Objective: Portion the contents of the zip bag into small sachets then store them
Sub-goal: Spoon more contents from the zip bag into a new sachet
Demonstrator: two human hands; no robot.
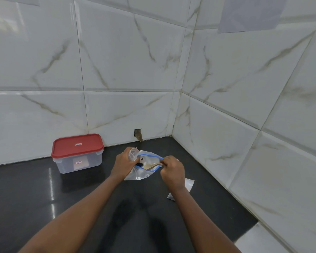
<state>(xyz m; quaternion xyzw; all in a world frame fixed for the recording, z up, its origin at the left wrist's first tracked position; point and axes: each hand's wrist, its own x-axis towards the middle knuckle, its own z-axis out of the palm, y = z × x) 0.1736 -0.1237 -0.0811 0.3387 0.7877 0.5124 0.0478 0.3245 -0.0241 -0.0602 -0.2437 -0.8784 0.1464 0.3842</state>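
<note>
A clear zip bag (141, 173) with a blue zip rim stands open on the black counter (44, 198), with pale powder and a spoon-like piece visible inside. My left hand (123, 162) grips the bag's left rim together with a small clear sachet (132, 154). My right hand (171, 169) pinches the right end of the blue rim, pulling the mouth wide. A small stack of clear sachets (187, 187) lies flat on the counter under my right wrist, partly hidden by it.
A clear plastic storage box with a red lid (78, 152) stands shut at the back left against the tiled wall. Tiled walls meet in a corner behind and right of the bag. A small hole in the wall (138, 134) sits behind the bag.
</note>
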